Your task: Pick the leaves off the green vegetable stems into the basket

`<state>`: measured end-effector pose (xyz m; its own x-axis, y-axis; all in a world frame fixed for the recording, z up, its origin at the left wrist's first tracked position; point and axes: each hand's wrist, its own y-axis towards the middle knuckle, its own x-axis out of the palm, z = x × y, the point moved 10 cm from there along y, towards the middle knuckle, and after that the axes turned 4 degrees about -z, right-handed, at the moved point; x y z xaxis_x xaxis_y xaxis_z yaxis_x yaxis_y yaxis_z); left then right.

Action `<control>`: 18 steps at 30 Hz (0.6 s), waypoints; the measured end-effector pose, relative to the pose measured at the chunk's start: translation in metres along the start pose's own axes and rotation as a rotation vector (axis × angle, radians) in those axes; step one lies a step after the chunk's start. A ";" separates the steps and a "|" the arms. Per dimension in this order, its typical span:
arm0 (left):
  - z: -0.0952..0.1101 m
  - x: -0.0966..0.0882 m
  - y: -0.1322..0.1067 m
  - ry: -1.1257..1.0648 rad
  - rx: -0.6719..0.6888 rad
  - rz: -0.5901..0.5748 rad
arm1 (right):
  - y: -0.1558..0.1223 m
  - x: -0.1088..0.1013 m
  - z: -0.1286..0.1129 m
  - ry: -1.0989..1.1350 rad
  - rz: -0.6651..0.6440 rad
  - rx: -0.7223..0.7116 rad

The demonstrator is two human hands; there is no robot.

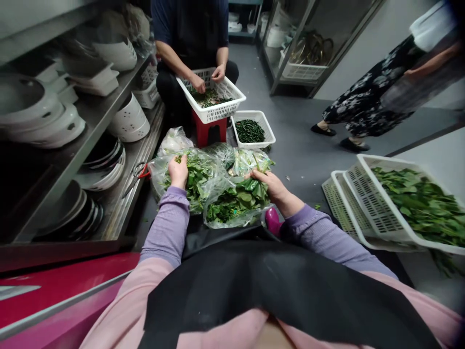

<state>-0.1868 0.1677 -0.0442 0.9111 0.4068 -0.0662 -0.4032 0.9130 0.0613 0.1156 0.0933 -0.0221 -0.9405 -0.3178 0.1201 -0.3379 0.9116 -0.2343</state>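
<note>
My left hand [178,171] is closed over the left clear plastic bag [157,170], with a bit of green showing at its fingertips. That bag holds loose leafy greens [198,169]. On the right, my right hand [272,186] grips a bunch of leafy greens [259,188] by the stems, leaves hanging down. Below those leaves, a second clear bag [250,219], also full of greens, lies open in front of my black apron [254,271]. Further bagged vegetables [247,161] sit just behind both bags.
Opposite, another person's hands [199,83] work in a white basket [225,112] on a red stool [208,130]. Green chillies [249,131] fill a smaller basket. Scissors [136,175] lie on the left shelf edge. Stacked baskets [381,203] hold leaves at right. Someone [378,106] stands behind.
</note>
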 end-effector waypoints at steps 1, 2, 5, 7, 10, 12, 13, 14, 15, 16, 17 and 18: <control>0.004 0.004 -0.004 -0.054 0.008 -0.018 | 0.001 -0.006 0.007 0.019 0.022 0.026; 0.008 0.013 -0.010 -0.121 0.009 -0.064 | 0.000 -0.010 0.009 0.016 0.036 0.030; 0.026 0.064 -0.040 -0.386 -0.049 -0.427 | -0.003 -0.008 -0.003 -0.103 0.049 -0.052; 0.042 0.095 -0.070 -0.527 -0.101 -0.660 | -0.004 0.002 -0.020 -0.238 0.050 -0.111; 0.054 0.122 -0.107 -0.638 -0.187 -0.845 | -0.001 0.023 -0.041 -0.377 0.034 -0.178; 0.057 0.133 -0.124 -0.695 -0.233 -0.905 | 0.004 0.035 -0.042 -0.413 0.015 -0.190; 0.057 0.137 -0.129 -0.722 -0.243 -0.917 | 0.006 0.039 -0.039 -0.424 0.014 -0.185; 0.058 0.139 -0.132 -0.744 -0.244 -0.921 | 0.008 0.041 -0.035 -0.436 0.026 -0.181; 0.058 0.141 -0.133 -0.756 -0.239 -0.919 | 0.009 0.042 -0.030 -0.449 0.045 -0.182; 0.059 0.142 -0.134 -0.758 -0.232 -0.915 | 0.009 0.041 -0.027 -0.464 0.068 -0.191; 0.058 0.143 -0.134 -0.752 -0.228 -0.913 | 0.008 0.040 -0.026 -0.478 0.090 -0.207; 0.058 0.144 -0.135 -0.742 -0.228 -0.916 | 0.006 0.038 -0.025 -0.488 0.112 -0.225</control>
<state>0.0033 0.1014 -0.0041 0.6643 -0.4440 0.6013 0.4826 0.8691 0.1085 0.0783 0.0935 0.0051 -0.8953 -0.2513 -0.3678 -0.2697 0.9630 -0.0016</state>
